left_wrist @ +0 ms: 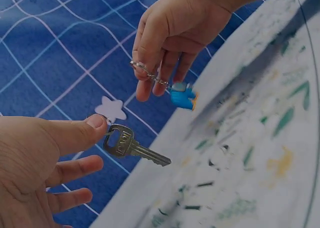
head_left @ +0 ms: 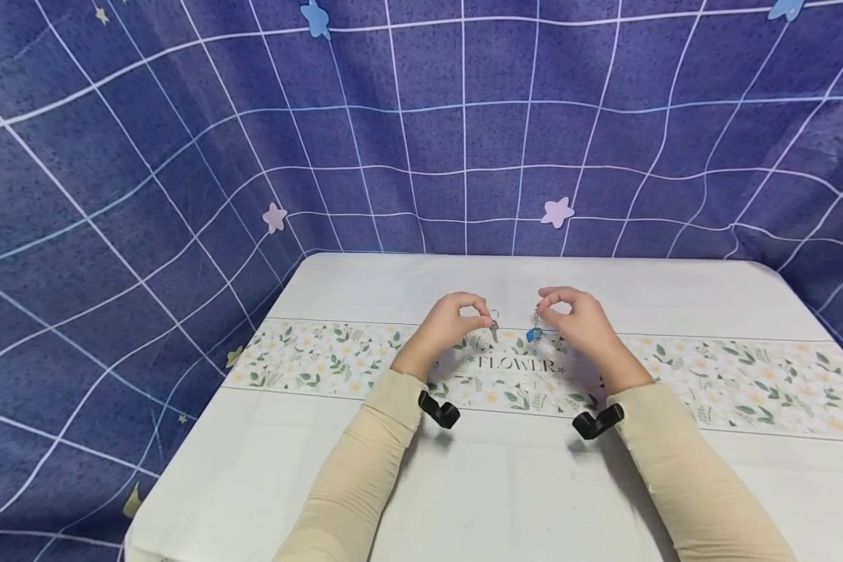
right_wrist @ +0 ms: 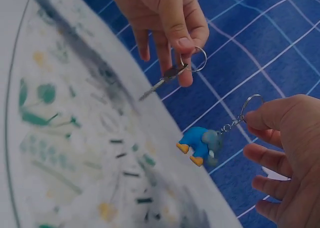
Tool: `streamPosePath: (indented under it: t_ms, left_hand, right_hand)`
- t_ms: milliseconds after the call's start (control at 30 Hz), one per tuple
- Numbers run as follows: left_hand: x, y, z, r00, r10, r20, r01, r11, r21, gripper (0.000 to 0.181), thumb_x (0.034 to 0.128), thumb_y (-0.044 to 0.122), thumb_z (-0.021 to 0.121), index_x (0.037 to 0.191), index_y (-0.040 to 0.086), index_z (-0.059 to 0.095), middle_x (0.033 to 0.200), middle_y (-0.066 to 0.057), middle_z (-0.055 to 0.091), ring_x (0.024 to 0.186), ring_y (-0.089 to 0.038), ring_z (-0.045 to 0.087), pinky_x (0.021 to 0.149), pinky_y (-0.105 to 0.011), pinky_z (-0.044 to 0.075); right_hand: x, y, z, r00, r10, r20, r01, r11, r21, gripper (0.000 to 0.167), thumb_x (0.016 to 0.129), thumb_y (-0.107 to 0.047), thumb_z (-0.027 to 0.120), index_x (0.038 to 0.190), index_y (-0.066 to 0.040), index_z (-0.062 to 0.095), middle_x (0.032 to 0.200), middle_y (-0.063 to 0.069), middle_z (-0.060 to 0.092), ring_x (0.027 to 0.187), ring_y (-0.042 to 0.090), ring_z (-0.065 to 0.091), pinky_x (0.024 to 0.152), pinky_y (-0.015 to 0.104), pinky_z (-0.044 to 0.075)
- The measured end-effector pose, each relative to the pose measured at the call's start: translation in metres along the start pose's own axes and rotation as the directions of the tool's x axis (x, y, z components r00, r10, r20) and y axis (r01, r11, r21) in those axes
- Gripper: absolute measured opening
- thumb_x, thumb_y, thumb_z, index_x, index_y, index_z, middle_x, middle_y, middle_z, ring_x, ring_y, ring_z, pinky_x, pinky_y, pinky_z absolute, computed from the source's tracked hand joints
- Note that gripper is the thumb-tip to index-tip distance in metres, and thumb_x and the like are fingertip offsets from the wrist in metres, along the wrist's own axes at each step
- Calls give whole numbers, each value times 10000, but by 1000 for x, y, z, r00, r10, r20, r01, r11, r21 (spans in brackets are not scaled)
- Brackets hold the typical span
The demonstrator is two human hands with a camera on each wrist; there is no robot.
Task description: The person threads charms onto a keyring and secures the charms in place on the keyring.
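Between thumb and forefinger, my left hand (head_left: 452,321) pinches a metal ring from which a key (left_wrist: 123,144) hangs. The key's ring (right_wrist: 199,59) shows as a thin loop beside the left fingertips in the right wrist view. My right hand (head_left: 581,326) pinches the split ring (right_wrist: 248,106) of a keychain. From its short chain dangles a small blue elephant figure (right_wrist: 196,144) with a grey head and yellow feet. Both hands are above the table, facing each other, and the key and the keychain are apart.
A white table (head_left: 492,484) carries a runner (head_left: 745,375) printed with flowers and the word FLOWER. Behind and to the left hangs a blue curtain (head_left: 421,140) with a white grid and stars. Black wrist mounts (head_left: 439,410) are on both sleeves.
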State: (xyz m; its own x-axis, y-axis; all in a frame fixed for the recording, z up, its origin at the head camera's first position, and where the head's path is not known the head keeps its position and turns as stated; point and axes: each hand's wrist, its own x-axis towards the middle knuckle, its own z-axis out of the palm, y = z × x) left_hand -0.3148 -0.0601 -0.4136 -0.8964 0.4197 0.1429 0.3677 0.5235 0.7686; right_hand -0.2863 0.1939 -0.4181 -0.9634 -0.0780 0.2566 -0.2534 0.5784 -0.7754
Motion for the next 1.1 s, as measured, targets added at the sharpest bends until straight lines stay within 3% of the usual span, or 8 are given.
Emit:
streamPosePath:
  t_ms: [233,667,900,1100]
  left_hand:
    - [2,13,-6,1000,10,-26,-10,1000,-14,93,920,227,758,874,163,708,1292,-36,685,1333,-252,537,1174,-462,321]
    - [5,31,-14,994,74,-84,-86,985,-147,108,917,168,757,882,72,722,1146,-41,742,1204,-231,624,1104,-455,419]
    - [5,39,-17,985,80,-153,-114,968,-224,101,902,148,772,896,54,735,1063,-29,762,1095,-173,667,1044,-414,474]
    - [5,44,-19,980,105,-169,-157,931,-328,71,908,85,752,885,28,718,1063,-87,761,1072,-182,690,1023,-353,491]
  right_hand:
    - [2,-15,-6,1000,-16,-13,17,998,62,153,945,-136,680,876,0,666,1310,184,652,1374,398,465,1145,594,309]
    - [1,-36,-13,998,-50,-23,54,968,247,190,950,-120,695,939,68,676,1259,209,673,1323,348,531,1171,494,325]
    - [1,-46,-17,998,-61,-9,61,953,297,215,975,-149,685,997,63,664,1217,173,701,1108,118,676,1029,295,483]
    - [0,-58,-21,996,-88,-13,88,938,334,236,973,-157,695,1016,74,668,1200,171,703,1043,15,680,950,199,502]
